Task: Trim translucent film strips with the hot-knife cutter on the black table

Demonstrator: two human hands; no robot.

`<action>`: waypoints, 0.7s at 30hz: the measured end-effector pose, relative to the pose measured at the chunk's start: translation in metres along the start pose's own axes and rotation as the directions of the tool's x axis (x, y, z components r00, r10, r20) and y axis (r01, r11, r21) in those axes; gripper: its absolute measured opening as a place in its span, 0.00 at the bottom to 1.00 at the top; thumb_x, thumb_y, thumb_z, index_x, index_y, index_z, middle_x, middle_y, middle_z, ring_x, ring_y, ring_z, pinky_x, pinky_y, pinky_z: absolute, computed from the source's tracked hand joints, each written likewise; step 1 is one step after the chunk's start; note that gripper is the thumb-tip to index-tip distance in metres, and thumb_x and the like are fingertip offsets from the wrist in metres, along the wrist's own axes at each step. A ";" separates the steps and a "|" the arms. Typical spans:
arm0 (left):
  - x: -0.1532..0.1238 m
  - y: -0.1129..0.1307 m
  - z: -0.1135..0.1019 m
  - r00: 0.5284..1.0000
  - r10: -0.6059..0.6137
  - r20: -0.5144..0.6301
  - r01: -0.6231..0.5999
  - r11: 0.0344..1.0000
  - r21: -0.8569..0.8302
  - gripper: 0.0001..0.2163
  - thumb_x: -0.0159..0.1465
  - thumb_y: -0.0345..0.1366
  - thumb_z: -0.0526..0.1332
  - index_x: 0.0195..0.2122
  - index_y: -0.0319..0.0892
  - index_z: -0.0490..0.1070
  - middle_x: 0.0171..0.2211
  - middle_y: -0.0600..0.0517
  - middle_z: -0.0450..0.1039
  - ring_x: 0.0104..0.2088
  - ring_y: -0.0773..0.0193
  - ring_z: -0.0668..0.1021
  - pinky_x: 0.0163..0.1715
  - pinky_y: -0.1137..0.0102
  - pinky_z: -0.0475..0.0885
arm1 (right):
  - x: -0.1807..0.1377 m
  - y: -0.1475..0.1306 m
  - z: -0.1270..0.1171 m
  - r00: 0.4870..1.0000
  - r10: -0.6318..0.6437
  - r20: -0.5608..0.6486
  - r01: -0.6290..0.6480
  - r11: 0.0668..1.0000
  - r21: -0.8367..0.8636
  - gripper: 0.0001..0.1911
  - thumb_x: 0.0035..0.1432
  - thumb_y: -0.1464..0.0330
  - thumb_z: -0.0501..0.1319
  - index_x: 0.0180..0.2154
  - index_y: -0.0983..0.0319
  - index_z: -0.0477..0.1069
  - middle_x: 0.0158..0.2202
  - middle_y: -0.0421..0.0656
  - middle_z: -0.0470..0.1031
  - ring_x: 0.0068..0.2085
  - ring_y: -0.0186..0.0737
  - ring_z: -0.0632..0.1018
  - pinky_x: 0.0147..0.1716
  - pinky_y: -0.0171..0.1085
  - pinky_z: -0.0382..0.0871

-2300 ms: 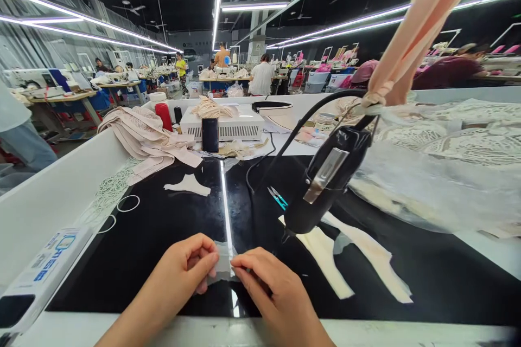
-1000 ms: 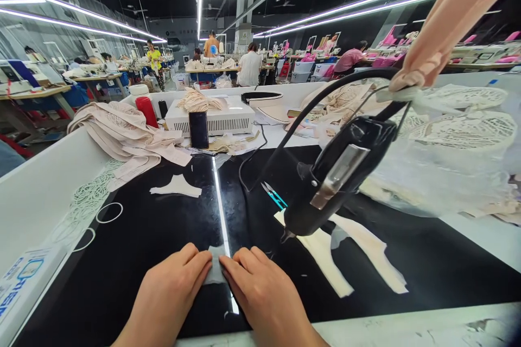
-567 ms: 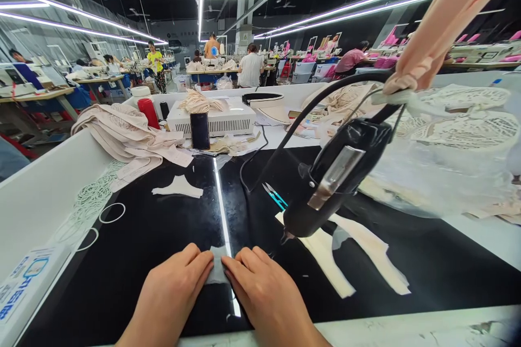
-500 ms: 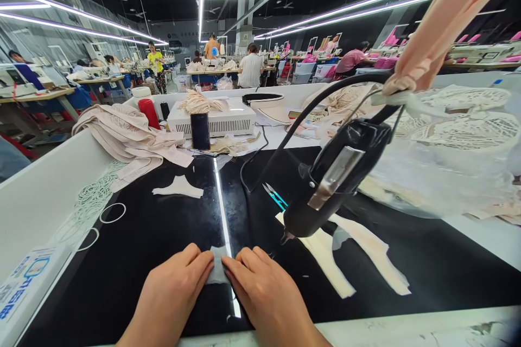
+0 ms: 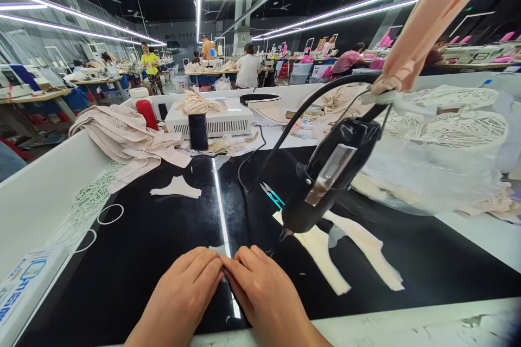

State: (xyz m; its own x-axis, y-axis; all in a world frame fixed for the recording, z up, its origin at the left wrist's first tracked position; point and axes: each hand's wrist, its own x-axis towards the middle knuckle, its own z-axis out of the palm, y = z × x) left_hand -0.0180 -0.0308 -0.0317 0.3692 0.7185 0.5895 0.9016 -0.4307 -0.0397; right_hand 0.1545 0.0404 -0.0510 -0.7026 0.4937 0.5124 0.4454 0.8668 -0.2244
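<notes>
Both hands meet over the black work surface [image 5: 122,282], fingertips almost touching. My left hand [image 5: 185,284] has its fingers pressed together on a small pale grey piece of fabric [image 5: 220,249]. From the other side my right hand [image 5: 260,282] pinches the same piece, which the fingers mostly cover. Right of the hands hangs a black glue gun [image 5: 325,173], tilted, its nozzle pointing down. Under it lie a cream fabric piece [image 5: 325,265] and a second cream strip [image 5: 370,244]. Thread snips [image 5: 273,196] with teal handles rest just behind the nozzle.
A cream cutout [image 5: 176,187] lies at back left. Pale elastic loops [image 5: 95,192] and a white box [image 5: 30,282] line the left side. Behind stand a phone [image 5: 198,131] and a white machine [image 5: 232,116]. Plastic-wrapped fabric [image 5: 427,173] is piled at right. People work at distant tables.
My left hand has moved right, up to my right hand, and the grey piece is now mostly covered. The view has shifted slightly.
</notes>
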 end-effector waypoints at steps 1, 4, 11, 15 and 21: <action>0.000 0.000 0.001 1.000 -0.005 -0.004 0.005 1.000 -0.005 0.16 0.76 0.28 0.44 0.45 0.36 0.73 0.41 0.48 0.82 0.42 0.61 0.84 0.47 0.68 0.80 | 0.000 0.000 0.000 1.000 -0.002 -0.001 0.002 1.000 0.000 0.16 0.73 0.74 0.48 0.42 0.62 0.74 0.29 0.42 0.70 0.30 0.42 0.71 0.30 0.39 0.64; 0.000 0.000 0.001 1.000 -0.018 -0.013 0.018 1.000 -0.009 0.16 0.76 0.29 0.45 0.45 0.36 0.73 0.42 0.48 0.82 0.42 0.61 0.84 0.46 0.68 0.81 | 0.000 0.001 0.002 1.000 -0.007 -0.012 0.007 1.000 0.009 0.16 0.73 0.74 0.48 0.43 0.62 0.74 0.29 0.42 0.71 0.29 0.41 0.70 0.30 0.39 0.64; -0.002 0.002 0.001 1.000 0.000 -0.012 0.001 1.000 0.029 0.18 0.77 0.29 0.44 0.44 0.36 0.74 0.41 0.48 0.83 0.42 0.61 0.85 0.45 0.68 0.82 | -0.001 -0.001 0.004 1.000 0.003 -0.012 -0.003 1.000 0.014 0.14 0.72 0.75 0.50 0.41 0.62 0.74 0.29 0.42 0.71 0.29 0.42 0.70 0.28 0.39 0.64; -0.003 0.001 0.002 1.000 -0.019 0.000 0.019 0.999 0.034 0.18 0.78 0.34 0.45 0.45 0.36 0.74 0.42 0.47 0.83 0.42 0.60 0.85 0.42 0.67 0.82 | 0.000 0.001 0.003 1.000 0.012 0.019 -0.012 1.000 0.019 0.12 0.69 0.77 0.53 0.42 0.61 0.74 0.30 0.42 0.72 0.29 0.43 0.72 0.29 0.40 0.68; 0.000 0.000 0.001 0.999 0.004 -0.048 -0.003 1.000 0.006 0.19 0.78 0.40 0.45 0.45 0.37 0.74 0.42 0.49 0.83 0.41 0.62 0.84 0.40 0.69 0.81 | -0.003 0.013 -0.037 0.983 -0.120 -0.138 0.131 0.989 0.073 0.14 0.70 0.75 0.55 0.51 0.61 0.74 0.44 0.47 0.77 0.44 0.46 0.78 0.43 0.42 0.75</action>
State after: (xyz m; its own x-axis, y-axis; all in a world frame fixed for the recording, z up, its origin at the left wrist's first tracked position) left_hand -0.0175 -0.0304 -0.0321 0.3610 0.6898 0.6275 0.9017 -0.4300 -0.0461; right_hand 0.1826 0.0473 -0.0247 -0.6677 0.3716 0.6451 0.3079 0.9268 -0.2151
